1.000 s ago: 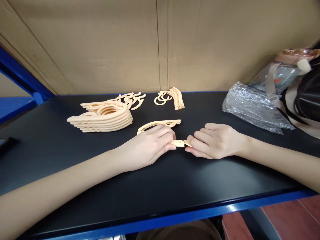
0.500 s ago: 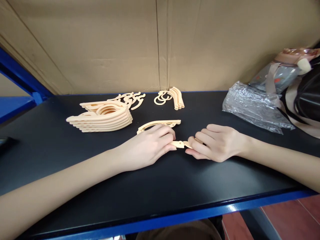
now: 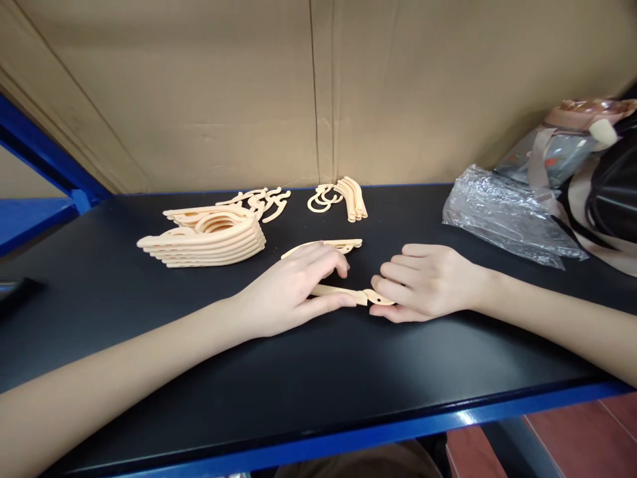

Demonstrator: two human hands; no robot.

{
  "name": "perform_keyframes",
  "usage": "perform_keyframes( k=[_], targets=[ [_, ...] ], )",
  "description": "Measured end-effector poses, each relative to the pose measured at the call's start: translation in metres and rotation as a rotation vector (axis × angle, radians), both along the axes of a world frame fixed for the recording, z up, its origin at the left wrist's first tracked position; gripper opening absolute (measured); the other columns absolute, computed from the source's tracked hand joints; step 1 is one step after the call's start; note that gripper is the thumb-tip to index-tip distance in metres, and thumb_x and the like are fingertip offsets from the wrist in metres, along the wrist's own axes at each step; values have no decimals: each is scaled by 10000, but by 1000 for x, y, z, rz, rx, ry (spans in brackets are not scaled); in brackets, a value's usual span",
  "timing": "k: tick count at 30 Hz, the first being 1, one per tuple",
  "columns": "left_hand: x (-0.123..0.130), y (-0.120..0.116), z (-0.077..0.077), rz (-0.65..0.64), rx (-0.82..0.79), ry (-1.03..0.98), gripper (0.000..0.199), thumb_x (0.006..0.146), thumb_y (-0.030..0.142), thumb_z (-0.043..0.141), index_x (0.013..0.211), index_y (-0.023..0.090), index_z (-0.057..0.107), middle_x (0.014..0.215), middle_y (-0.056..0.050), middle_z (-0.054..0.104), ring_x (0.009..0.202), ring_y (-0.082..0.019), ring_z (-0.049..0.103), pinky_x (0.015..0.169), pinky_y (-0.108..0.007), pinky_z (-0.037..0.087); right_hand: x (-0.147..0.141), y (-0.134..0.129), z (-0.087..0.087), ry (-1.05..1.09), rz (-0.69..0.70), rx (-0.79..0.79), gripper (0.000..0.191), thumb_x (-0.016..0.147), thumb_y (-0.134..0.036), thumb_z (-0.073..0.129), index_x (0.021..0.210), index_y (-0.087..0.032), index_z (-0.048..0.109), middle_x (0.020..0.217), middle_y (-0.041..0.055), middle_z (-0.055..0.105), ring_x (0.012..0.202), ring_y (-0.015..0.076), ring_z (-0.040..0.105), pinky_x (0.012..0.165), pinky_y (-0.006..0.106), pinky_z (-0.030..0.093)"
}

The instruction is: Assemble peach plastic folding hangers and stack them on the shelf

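Note:
My left hand (image 3: 293,287) is around a cream plastic hanger arm (image 3: 338,292), its thumb along the near side and its index finger raised above it. In my right hand (image 3: 430,282) is a second cream hanger piece (image 3: 379,299) with a small hole, pinched between thumb and curled fingers. The two pieces meet end to end between my hands; whether they are joined I cannot tell. Just behind my left hand, another hanger piece (image 3: 348,245) lies on the black table, partly hidden by that hand.
A stack of hanger pieces (image 3: 213,242) stands at the left, with loose hooks (image 3: 271,199) behind it. Curved arms (image 3: 352,198) and rings (image 3: 321,199) lie at the back middle. Right: a clear plastic bag (image 3: 497,212), a drink bottle (image 3: 557,153) and a black bag (image 3: 617,192).
My left fingers have loosened and lifted, showing more of the hanger arm. The right-hand piece has turned so its holed end shows. The joint between them sits slightly nearer to me.

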State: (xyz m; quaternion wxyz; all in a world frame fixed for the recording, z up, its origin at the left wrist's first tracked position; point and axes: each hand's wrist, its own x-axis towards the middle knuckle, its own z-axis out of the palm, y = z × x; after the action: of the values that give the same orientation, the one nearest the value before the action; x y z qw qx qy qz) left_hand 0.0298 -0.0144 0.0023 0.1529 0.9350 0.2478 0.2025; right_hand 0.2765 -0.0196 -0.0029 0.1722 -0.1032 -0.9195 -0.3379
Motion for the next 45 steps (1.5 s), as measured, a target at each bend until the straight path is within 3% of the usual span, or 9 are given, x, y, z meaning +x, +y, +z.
perform_keyframes(
  k=[6, 10, 14, 22, 31, 40, 42, 45],
  targets=[
    [-2, 3, -3, 302, 122, -70, 340, 989, 278, 356, 842, 184, 648, 1134, -51, 631, 1140, -233, 512, 1004, -413, 383, -3, -4, -1, 0, 16, -150, 234, 947, -366, 472, 846, -189, 586, 621, -42, 524, 531, 116, 427, 553, 272, 321],
    [-3, 5, -5, 404, 6, -37, 311, 950, 259, 395, 926, 199, 699, 1211, -49, 610, 1111, -228, 560, 965, -400, 446, -7, -10, 2, -8, 38, -232, 226, 950, -315, 456, 834, -183, 598, 738, -2, 590, 653, 132, 504, 611, 283, 356],
    [-2, 6, -4, 403, -51, -67, 323, 944, 223, 382, 1001, 196, 699, 1211, -41, 615, 1111, -211, 577, 980, -393, 449, -11, -16, 4, -32, 70, -249, 192, 928, -257, 473, 903, -161, 637, 881, 43, 626, 771, 164, 540, 688, 306, 394],
    [-3, 9, -6, 456, -26, -75, 328, 944, 195, 377, 1037, 169, 690, 1151, -48, 620, 1094, -214, 559, 1009, -428, 421, -17, -30, 3, -29, 183, -276, 211, 886, -149, 465, 953, -130, 664, 705, 4, 502, 648, 145, 451, 660, 306, 408],
    [-3, 8, -6, 472, 35, -39, 332, 920, 155, 376, 1056, 151, 679, 1127, -58, 616, 1060, -226, 561, 990, -454, 433, -20, -34, 5, -58, 173, -405, 218, 876, -111, 449, 956, -131, 650, 757, 22, 549, 708, 157, 491, 751, 322, 444],
    [-5, 11, -11, 433, 73, -27, 511, 750, -65, 311, 1073, 147, 646, 1153, -68, 603, 1095, -229, 549, 990, -455, 449, -22, -34, 4, -33, 162, -388, 210, 908, -111, 424, 906, -144, 631, 750, 22, 578, 706, 152, 518, 712, 302, 459],
    [-5, 11, -11, 436, 80, -24, 465, 792, -45, 325, 1071, 146, 645, 1142, -70, 605, 1081, -229, 555, 981, -451, 455, -22, -34, 3, -9, 149, -405, 188, 924, -152, 439, 884, -151, 622, 746, 20, 579, 713, 151, 528, 697, 297, 453],
    [-4, 11, -11, 440, 96, -21, 381, 872, 21, 349, 1077, 151, 643, 1128, -68, 611, 1061, -227, 560, 972, -447, 459, -22, -35, 1, 21, 107, -495, 270, 943, -375, 475, 918, -148, 619, 789, 36, 598, 738, 162, 538, 677, 303, 444]
  ],
)
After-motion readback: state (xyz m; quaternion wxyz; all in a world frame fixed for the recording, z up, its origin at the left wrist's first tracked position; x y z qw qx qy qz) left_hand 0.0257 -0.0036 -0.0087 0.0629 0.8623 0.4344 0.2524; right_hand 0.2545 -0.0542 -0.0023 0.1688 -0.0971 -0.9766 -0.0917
